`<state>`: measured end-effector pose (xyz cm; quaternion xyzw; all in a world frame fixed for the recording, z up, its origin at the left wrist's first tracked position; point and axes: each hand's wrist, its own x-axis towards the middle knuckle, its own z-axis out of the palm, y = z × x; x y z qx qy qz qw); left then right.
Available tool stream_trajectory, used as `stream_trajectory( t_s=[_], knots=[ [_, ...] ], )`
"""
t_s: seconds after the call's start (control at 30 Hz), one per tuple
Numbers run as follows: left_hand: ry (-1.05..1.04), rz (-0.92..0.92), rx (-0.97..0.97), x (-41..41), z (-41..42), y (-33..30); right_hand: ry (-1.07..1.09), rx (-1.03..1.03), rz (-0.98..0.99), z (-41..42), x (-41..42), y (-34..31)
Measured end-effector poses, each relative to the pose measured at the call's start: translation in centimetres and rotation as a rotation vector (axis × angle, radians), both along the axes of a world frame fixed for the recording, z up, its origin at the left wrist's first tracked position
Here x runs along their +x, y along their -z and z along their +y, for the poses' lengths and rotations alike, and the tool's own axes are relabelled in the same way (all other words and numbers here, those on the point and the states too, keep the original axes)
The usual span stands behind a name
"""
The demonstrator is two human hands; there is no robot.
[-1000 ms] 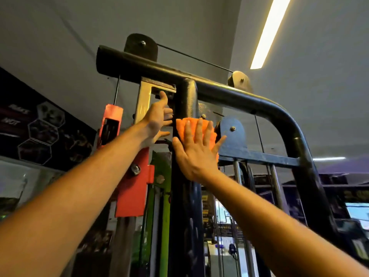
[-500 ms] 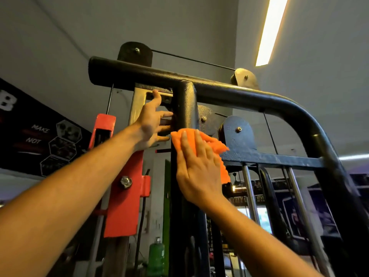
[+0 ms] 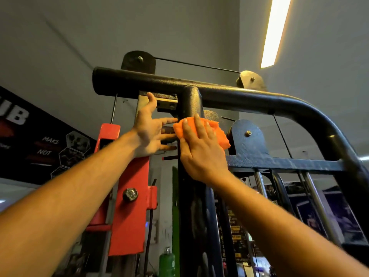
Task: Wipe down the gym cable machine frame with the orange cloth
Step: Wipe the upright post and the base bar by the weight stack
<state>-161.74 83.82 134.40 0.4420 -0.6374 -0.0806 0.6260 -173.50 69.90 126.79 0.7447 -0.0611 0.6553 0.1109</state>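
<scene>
The black cable machine frame (image 3: 249, 96) rises in front of me, with a top crossbar and a central upright post (image 3: 191, 100). My right hand (image 3: 199, 152) presses the orange cloth (image 3: 219, 132) flat against the upright just below the crossbar, fingers straight over the cloth. To its left, my left hand (image 3: 148, 130) rests with spread fingers against the metal bracket beside the post, thumb pointing up at the crossbar.
A red bracket (image 3: 129, 216) with a bolt hangs at lower left. A blue pulley plate (image 3: 247, 140) and blue crossbeam sit right of the cloth, chrome guide rods below. A green bottle (image 3: 166, 260) stands low. A ceiling light strip glows at upper right.
My right hand and the cloth have shifted along the upright while my view tilted upward. My left hand stayed at the bracket, its fingers now more spread.
</scene>
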Motion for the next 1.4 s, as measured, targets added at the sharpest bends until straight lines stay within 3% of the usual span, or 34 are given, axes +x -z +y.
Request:
stream_trajectory(
  t_s=[0.17,0.43,0.67,0.9,1.13,1.33,1.4],
  knots=[
    [-0.044,-0.015,0.010,-0.2,0.1,0.1,0.096,-0.014,0.011,1.4,0.1,-7.2],
    [-0.002,-0.032,0.029,-0.3,0.4,0.5,0.089,0.048,-0.058,0.9,1.1,-1.8],
    [0.006,-0.041,0.023,-0.3,0.2,0.4,0.035,0.079,-0.041,1.4,0.6,-6.3],
    [0.052,-0.091,0.147,-1.2,-0.1,1.6,-0.040,0.116,-0.056,0.5,0.3,6.5],
    [0.112,-0.049,0.164,-0.7,-0.6,3.6,-0.112,0.226,-0.057,0.9,0.0,2.8],
    [0.094,0.015,0.143,-1.2,-0.1,5.8,-0.097,0.188,-0.052,1.0,0.7,12.1],
    [0.096,0.017,0.145,-1.2,-0.1,6.4,-0.105,0.221,-0.058,1.1,0.4,12.0]
  ],
)
